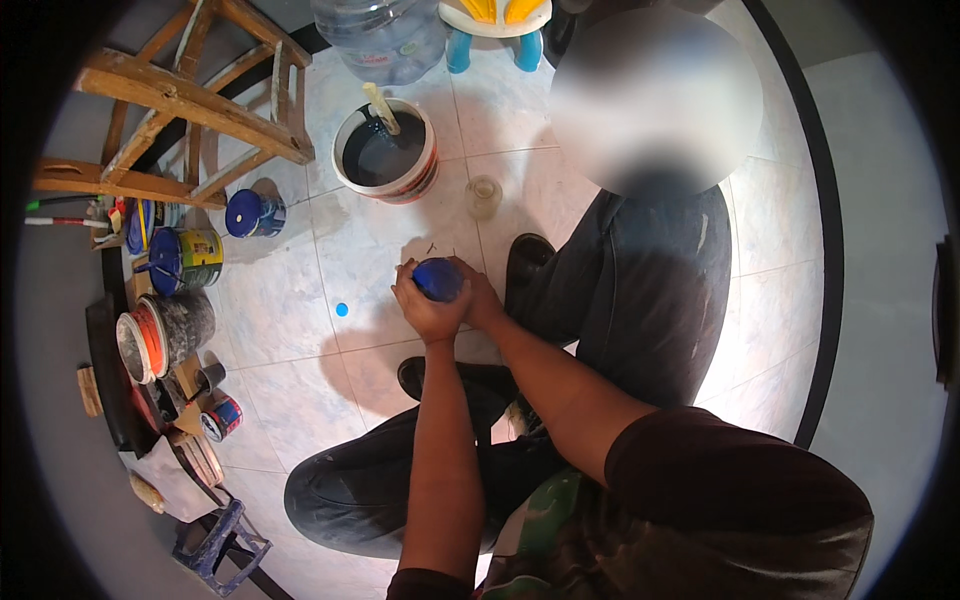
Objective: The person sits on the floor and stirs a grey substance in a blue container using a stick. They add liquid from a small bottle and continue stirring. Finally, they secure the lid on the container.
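Both of my hands are wrapped round a small round container with a dark blue top [438,279], held in front of me above the tiled floor. My left hand [432,315] curls round its left and near side. My right hand [482,298] closes on its right side, partly behind the left wrist. The container's sides are mostly hidden by my fingers. Beyond it stands a white bucket [425,180] of dark grey liquid, with a pale stick [380,108] leaning in it. A small clear glass jar [483,197] stands right of the bucket.
A bright blue disc [342,310] lies left of my hands. Blue paint cans [248,214], stained buckets [180,330] and a wooden frame [190,95] line the left side. A large clear water bottle [380,40] and a stool [495,18] stand behind the bucket.
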`<state>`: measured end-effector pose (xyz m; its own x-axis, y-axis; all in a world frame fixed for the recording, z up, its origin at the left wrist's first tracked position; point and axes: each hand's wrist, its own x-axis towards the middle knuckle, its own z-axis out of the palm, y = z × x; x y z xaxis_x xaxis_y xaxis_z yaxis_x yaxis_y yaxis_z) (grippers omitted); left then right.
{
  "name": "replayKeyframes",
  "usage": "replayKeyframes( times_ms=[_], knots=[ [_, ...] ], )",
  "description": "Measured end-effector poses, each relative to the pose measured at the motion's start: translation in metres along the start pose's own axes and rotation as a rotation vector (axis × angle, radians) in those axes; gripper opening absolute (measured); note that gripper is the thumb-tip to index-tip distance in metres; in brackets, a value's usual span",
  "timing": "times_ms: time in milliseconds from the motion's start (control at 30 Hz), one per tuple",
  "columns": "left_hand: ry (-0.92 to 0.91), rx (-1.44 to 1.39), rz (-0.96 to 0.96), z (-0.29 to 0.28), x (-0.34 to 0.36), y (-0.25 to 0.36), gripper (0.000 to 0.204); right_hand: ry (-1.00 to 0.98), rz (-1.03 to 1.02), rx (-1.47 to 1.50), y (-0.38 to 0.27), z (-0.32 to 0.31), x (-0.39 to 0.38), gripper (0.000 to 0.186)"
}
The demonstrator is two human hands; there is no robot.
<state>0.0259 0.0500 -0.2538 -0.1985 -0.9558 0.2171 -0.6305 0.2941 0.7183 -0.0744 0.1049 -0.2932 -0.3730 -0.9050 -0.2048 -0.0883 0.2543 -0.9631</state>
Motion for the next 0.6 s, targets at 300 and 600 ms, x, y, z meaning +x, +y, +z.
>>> replayKeyframes(
  times_ms=[300,600],
  knots=[
    [-0.053,-0.208,-0.063,-0.010,0.005,-0.008,0.094,-0.044,-0.090,-0.052,-0.006,-0.005,0.011,0.075],
    [-0.167,-0.401,-0.129,-0.009,0.009,-0.009,0.085,-0.077,-0.079,-0.075,0.032,-0.010,0.020,0.113]
  ],
)
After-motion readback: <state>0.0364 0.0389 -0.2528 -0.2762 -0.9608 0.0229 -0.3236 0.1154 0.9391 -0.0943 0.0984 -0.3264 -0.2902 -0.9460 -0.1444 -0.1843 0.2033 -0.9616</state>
